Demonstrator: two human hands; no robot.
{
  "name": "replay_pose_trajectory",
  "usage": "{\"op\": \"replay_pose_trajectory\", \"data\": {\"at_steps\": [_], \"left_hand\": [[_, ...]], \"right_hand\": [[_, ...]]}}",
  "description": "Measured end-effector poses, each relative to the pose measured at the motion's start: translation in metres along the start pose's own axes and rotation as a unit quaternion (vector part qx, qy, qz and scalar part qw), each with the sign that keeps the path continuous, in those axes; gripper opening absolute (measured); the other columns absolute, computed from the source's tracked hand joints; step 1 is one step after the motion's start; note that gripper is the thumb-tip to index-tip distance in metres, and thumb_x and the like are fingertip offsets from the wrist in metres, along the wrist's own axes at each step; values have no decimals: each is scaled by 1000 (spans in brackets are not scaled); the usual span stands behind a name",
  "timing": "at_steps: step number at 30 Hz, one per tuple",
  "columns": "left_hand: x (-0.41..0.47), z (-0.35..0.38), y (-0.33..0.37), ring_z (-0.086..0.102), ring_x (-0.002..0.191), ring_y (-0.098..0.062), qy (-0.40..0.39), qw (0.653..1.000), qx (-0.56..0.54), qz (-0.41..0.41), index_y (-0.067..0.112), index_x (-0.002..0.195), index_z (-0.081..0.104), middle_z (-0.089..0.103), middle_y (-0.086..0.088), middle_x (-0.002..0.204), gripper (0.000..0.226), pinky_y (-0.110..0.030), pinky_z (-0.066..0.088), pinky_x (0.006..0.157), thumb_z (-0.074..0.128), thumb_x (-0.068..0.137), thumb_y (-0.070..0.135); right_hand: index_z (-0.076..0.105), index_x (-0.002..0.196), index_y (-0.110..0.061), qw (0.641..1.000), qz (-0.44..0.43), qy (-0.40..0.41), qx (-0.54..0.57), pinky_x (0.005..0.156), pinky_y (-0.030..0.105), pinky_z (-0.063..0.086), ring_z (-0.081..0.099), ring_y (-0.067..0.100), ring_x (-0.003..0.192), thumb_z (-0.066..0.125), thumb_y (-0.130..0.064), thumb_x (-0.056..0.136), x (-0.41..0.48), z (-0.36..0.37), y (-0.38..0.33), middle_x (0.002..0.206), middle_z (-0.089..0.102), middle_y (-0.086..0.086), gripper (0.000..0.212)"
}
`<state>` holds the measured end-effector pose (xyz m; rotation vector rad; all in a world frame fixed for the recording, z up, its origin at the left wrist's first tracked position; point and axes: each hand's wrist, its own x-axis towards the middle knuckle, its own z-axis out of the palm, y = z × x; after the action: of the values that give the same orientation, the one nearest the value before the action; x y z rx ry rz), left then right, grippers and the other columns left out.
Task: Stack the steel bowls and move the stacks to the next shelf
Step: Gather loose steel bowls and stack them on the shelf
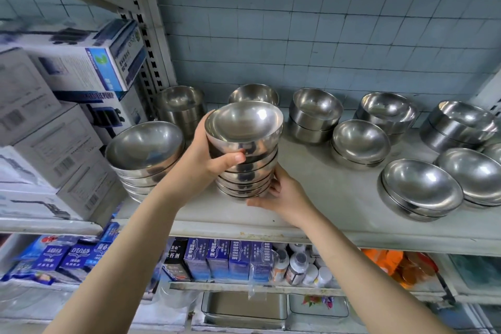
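A tall stack of several steel bowls (245, 133) stands near the front of the grey shelf (333, 192), tilted a little to the left. My left hand (208, 154) grips the stack's upper part, thumb across the front. My right hand (282, 192) holds the stack's base from the right and below. Another stack of bowls (143, 149) stands at the shelf's left end. Further stacks sit at the back left (181, 106), behind the held stack (253, 93), and across the right: (314, 114), (359, 144), (387, 111), (461, 125), (420, 190), (474, 173).
A slotted metal upright (146, 35) divides this shelf from the left bay, which holds stacked cardboard boxes (81, 68). The shelf below carries blue boxes (217, 257) and small bottles (295, 266). A tiled wall (325, 30) closes the back.
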<state>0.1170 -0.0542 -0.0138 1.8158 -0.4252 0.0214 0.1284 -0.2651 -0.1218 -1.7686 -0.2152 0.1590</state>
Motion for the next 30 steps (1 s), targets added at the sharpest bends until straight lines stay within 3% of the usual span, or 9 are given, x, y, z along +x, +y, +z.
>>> {"op": "replay_pose_trajectory", "data": {"at_steps": [4, 7, 10, 13, 18, 21, 23, 25, 30], "left_hand": [[3, -14, 15, 37, 141, -16, 29, 998, 42, 35, 44, 140, 35, 49, 13, 141, 85, -50, 24, 120, 82, 69, 52], [1, -18, 24, 45, 131, 1, 22, 998, 44, 47, 28, 145, 32, 48, 8, 138, 87, -24, 34, 114, 84, 75, 33], [-1, -14, 36, 48, 121, 11, 4, 995, 57, 78, 21, 145, 30, 45, 2, 139, 90, -3, 37, 96, 85, 73, 21], [0, -3, 45, 49, 119, 14, -17, 994, 65, 91, 26, 141, 31, 49, 15, 134, 90, -1, 37, 93, 86, 70, 19], [8, 40, 54, 48, 98, 30, 10, 992, 66, 108, 26, 132, 30, 49, 26, 114, 92, 5, 34, 83, 89, 61, 22], [16, 77, 51, 52, 91, 28, 20, 995, 34, 90, 11, 144, 28, 59, 32, 92, 108, -4, 40, 92, 86, 56, 32], [19, 106, 43, 51, 88, 30, 11, 997, 19, 80, 9, 148, 23, 59, 36, 83, 112, -4, 39, 92, 89, 59, 25], [20, 134, 27, 49, 95, 31, -2, 998, 15, 64, 12, 149, 22, 52, 34, 101, 110, 3, 34, 88, 90, 63, 18], [10, 175, -20, 50, 105, 25, -23, 999, 20, -16, 30, 131, 30, 51, 18, 122, 93, -2, 40, 92, 88, 58, 35]], "right_hand": [[48, 125, -35, 1000, -1, -6, 7, 90, 19, 51, 65, 7, 114, 89, 3, 66, 7, 15, -5, 122, 67, -7, 81], [25, 150, -28, 998, 8, -60, -2, 100, 24, 48, 55, 8, 130, 85, 2, 72, 7, 11, -12, 142, 53, -7, 103], [-8, 159, -25, 997, 21, -70, 0, 120, 44, 30, 22, 17, 152, 84, -6, 75, -2, -10, -30, 167, 12, 4, 126], [4, 160, -18, 999, 30, -15, -8, 121, 35, 26, 19, 16, 151, 74, -1, 82, -19, -45, -54, 166, 14, 4, 106], [35, 152, -19, 985, 45, 81, -146, 117, 27, 31, 40, 9, 141, 79, -36, 74, -58, -123, -82, 155, 39, -8, 92], [41, 150, -30, 945, 91, 139, -282, 115, 38, 34, 41, 11, 138, 78, -55, 72, -82, -171, -85, 153, 42, -11, 90], [38, 151, -31, 926, 123, 150, -323, 116, 40, 33, 37, 15, 142, 77, -62, 68, -96, -195, -81, 157, 37, -7, 97], [33, 153, -34, 921, 155, 134, -332, 119, 42, 29, 31, 17, 146, 76, -76, 52, -104, -215, -74, 160, 31, -7, 117], [16, 155, -45, 908, 194, 52, -369, 123, 46, 21, 11, 19, 154, 65, -97, 31, -105, -248, -52, 167, 10, -8, 143]]}}
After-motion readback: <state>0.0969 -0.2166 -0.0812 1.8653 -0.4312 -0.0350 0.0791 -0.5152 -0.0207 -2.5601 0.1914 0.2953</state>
